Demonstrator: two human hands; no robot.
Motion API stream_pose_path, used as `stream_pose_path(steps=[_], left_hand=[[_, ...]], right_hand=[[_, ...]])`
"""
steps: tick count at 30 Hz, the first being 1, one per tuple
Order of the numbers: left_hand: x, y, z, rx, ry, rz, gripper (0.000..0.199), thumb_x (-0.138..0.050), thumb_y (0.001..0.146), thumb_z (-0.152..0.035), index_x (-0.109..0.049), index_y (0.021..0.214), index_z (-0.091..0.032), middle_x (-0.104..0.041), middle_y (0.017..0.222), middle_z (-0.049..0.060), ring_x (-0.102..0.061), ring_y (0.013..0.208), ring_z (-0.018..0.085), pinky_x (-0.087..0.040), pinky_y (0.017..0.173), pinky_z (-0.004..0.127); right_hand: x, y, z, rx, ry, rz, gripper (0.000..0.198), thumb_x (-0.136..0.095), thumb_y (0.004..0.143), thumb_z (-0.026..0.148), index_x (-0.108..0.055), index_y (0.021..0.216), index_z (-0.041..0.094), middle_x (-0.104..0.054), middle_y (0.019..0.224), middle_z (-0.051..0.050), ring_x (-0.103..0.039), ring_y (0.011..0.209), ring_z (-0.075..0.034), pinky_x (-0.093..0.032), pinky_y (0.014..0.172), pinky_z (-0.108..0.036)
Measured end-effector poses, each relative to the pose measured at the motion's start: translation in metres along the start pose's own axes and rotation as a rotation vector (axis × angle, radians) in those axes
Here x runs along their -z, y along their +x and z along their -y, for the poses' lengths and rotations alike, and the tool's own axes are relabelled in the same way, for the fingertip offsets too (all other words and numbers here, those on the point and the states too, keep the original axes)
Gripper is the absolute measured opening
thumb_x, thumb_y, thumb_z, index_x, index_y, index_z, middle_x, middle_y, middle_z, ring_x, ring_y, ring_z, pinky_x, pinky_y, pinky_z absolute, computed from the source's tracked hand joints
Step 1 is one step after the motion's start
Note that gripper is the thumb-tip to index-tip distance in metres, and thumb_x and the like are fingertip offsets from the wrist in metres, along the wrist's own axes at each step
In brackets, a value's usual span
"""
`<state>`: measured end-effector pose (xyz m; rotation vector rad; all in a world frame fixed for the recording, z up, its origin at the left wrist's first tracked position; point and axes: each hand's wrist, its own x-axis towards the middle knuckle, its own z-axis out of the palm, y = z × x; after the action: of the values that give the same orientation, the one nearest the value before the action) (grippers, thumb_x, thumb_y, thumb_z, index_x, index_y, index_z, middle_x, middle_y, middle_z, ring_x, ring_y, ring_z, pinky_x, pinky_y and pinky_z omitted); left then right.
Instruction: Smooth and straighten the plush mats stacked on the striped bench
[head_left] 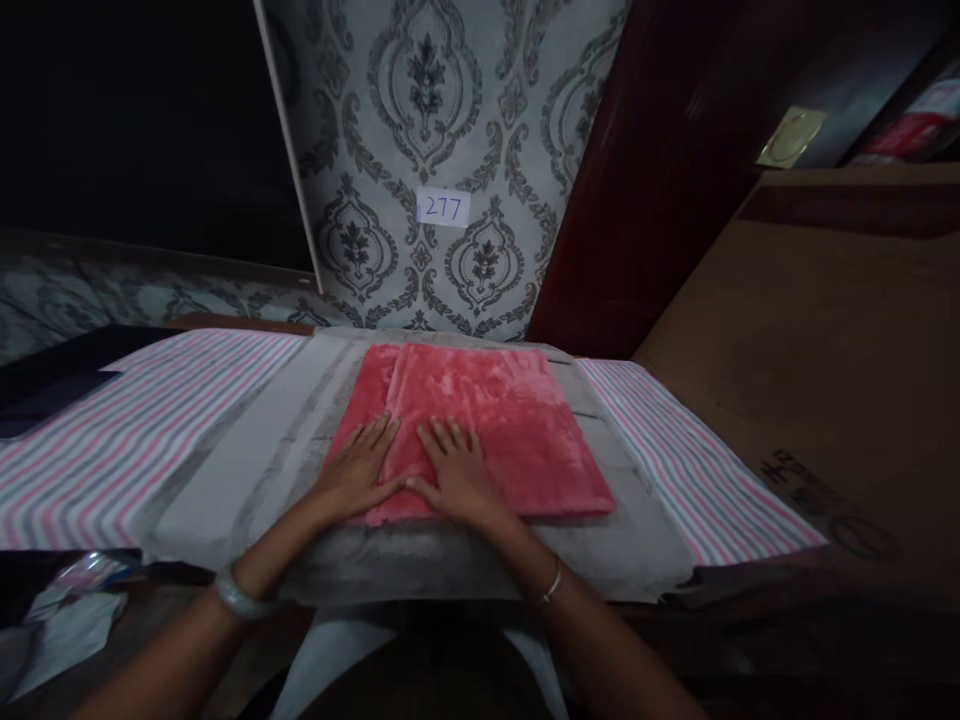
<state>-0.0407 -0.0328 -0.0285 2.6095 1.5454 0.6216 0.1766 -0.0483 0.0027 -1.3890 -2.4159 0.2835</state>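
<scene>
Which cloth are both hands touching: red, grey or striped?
Folded red cloth: left hand and right hand rest on it. Grey cloth lies under it; striped cloth shows either side.

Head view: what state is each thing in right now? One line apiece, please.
Red plush cloth: folded, lying flat on the gray cloth.
Left hand: open, palm down on the red plush cloth.
Right hand: open, palm down on the red plush cloth.
Gray cloth: spread out, creased.
Striped cloth: spread out, partly covered by the gray cloth.
Screen: dark.
</scene>
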Motion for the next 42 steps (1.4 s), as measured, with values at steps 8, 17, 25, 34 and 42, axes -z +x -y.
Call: stream_pose_path(steps=[8, 17, 25, 34, 42], left_hand=[[0.032, 0.014, 0.003, 0.192, -0.310, -0.076, 0.057, -0.045, 0.086, -0.058, -0.066, 0.124, -0.022, -0.063, 0.134, 0.008, -0.057, 0.124, 0.027, -0.040, 0.110, 0.040], [0.037, 0.134, -0.018, 0.165, -0.601, -0.268, 0.052, -0.054, 0.083, -0.037, -0.060, 0.131, -0.018, -0.054, 0.145, 0.007, -0.045, 0.137, 0.024, -0.030, 0.118, 0.044], [-0.017, 0.137, 0.029, 0.409, -0.612, -0.480, 0.045, -0.036, 0.084, -0.019, -0.060, 0.122, -0.015, -0.066, 0.125, 0.013, -0.061, 0.114, 0.022, -0.049, 0.101, 0.044], [-0.015, 0.137, 0.027, 0.327, -0.430, -0.436, 0.017, -0.054, 0.076, -0.022, -0.067, 0.088, -0.019, -0.067, 0.100, 0.008, -0.061, 0.100, 0.023, -0.050, 0.095, 0.040], [-0.017, 0.143, 0.027, 0.303, -0.302, -0.355, 0.013, -0.057, 0.072, -0.015, -0.067, 0.080, -0.020, -0.064, 0.093, 0.009, -0.058, 0.099, 0.025, -0.047, 0.095, 0.041]], right_hand=[[0.022, 0.003, 0.001, 0.018, 0.025, 0.047, 0.058, -0.052, 0.093, 0.051, -0.047, 0.144, 0.024, -0.041, 0.154, -0.010, -0.032, 0.143, -0.030, -0.021, 0.114, -0.054], [-0.006, 0.011, 0.025, 0.207, -0.055, -0.013, 0.065, -0.042, 0.097, 0.056, -0.030, 0.154, 0.027, -0.019, 0.163, -0.010, -0.011, 0.150, -0.031, -0.009, 0.118, -0.059], [-0.001, 0.005, 0.024, 0.177, -0.026, -0.010, 0.063, -0.041, 0.097, 0.055, -0.033, 0.152, 0.028, -0.024, 0.162, -0.006, -0.013, 0.150, -0.026, -0.010, 0.121, -0.054], [-0.003, 0.004, 0.024, 0.173, 0.028, -0.021, 0.062, -0.042, 0.097, 0.055, -0.035, 0.151, 0.026, -0.026, 0.162, -0.006, -0.016, 0.150, -0.027, -0.010, 0.121, -0.053], [-0.003, 0.003, 0.024, 0.174, 0.021, -0.021, 0.063, -0.043, 0.097, 0.054, -0.033, 0.152, 0.025, -0.025, 0.162, -0.005, -0.013, 0.150, -0.026, -0.011, 0.121, -0.053]])
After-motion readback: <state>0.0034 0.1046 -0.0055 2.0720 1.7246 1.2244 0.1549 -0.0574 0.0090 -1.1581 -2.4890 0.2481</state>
